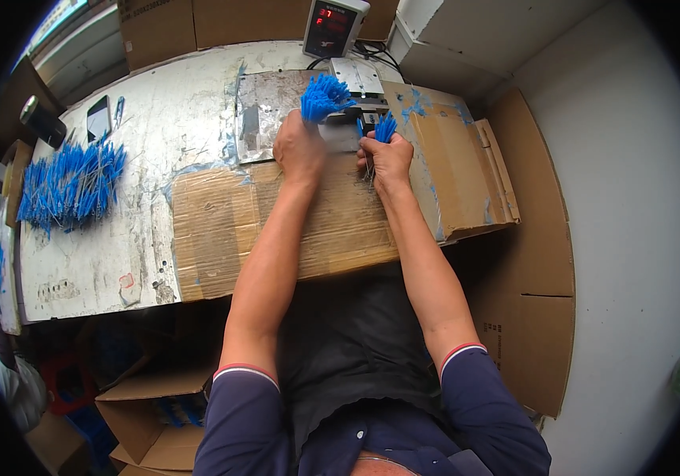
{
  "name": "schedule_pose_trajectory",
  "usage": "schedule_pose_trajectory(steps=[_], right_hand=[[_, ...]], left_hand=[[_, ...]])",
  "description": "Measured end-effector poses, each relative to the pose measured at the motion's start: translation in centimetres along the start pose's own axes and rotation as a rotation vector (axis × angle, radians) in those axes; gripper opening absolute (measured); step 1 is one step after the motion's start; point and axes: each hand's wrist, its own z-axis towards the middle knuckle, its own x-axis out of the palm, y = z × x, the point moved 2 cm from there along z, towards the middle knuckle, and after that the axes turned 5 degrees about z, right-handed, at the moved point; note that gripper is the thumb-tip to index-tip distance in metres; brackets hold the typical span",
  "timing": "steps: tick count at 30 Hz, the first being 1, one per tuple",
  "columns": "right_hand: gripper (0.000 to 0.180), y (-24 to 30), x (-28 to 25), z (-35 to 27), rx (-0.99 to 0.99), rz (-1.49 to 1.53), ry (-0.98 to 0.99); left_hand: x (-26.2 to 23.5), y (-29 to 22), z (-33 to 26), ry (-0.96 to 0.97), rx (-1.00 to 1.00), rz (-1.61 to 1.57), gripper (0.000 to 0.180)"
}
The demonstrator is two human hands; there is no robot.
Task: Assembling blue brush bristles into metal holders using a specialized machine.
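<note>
At far tabletop [157,135] edge: your left hand [298,149] clamped on big blue bundle [324,97], ends fanning up-right; right hand [389,157] gripping smaller bundle [386,127], upright.

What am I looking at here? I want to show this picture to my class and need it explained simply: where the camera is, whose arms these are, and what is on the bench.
The one picture comes from a wide-angle camera worn on a person's head, looking down, so edges curve. The two bare arms are that person's own. The left hand grips a thick bundle of blue-tipped wires; the right hand holds a smaller bunch at a small metal bench machine. Behind it stands a box with a red digit display. Flattened cardboard covers the worn white table. A loose pile of the same wires lies far left, near a phone.
</note>
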Motion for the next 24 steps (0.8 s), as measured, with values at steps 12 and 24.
schedule_pose_trajectory(steps=[12, 24], right_hand=[[0.012, -0.7, 1.4, 1.0, -0.066, 0.030, -0.063], [0.011, -0.7, -1.4, -0.6, 0.046, 0.201, 0.083]], left_hand=[[0.4, -0.3, -0.1, 0.117, 0.125, 0.022, 0.009], [-0.1, -0.7, -0.3, 0.180, 0.118, 0.014, 0.010]])
